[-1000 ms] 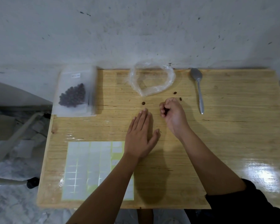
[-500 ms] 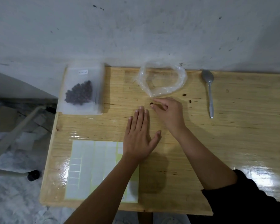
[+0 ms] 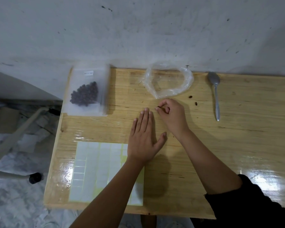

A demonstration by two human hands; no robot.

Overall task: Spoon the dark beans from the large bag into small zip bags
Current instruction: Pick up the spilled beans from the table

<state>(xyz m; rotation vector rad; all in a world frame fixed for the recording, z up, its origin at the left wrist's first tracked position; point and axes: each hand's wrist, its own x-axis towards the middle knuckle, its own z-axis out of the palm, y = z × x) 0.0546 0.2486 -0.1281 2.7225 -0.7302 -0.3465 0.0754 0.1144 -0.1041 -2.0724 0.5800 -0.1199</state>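
A stack of small zip bags (image 3: 87, 89) lies at the table's far left corner; the top one holds a cluster of dark beans (image 3: 84, 93). The large clear bag (image 3: 169, 83) lies crumpled and flat at the far edge, with no beans visible inside. My right hand (image 3: 171, 115) pinches a single dark bean (image 3: 158, 106) between thumb and fingertips just in front of that bag. My left hand (image 3: 143, 137) rests flat on the wood, palm down, fingers together, holding nothing. Two loose beans (image 3: 190, 96) lie to the right of my right hand. A metal spoon (image 3: 215, 92) lies untouched further right.
A sheet of white sticker labels (image 3: 102, 171) lies at the table's near left, partly under my left forearm. The wooden table (image 3: 237, 145) butts against a grey wall. A chair leg and caster (image 3: 34, 177) stand on the floor at left.
My right hand moved left from near the loose beans to the stray bean in front of the clear bag and closed its fingertips on it. My left hand stayed flat.
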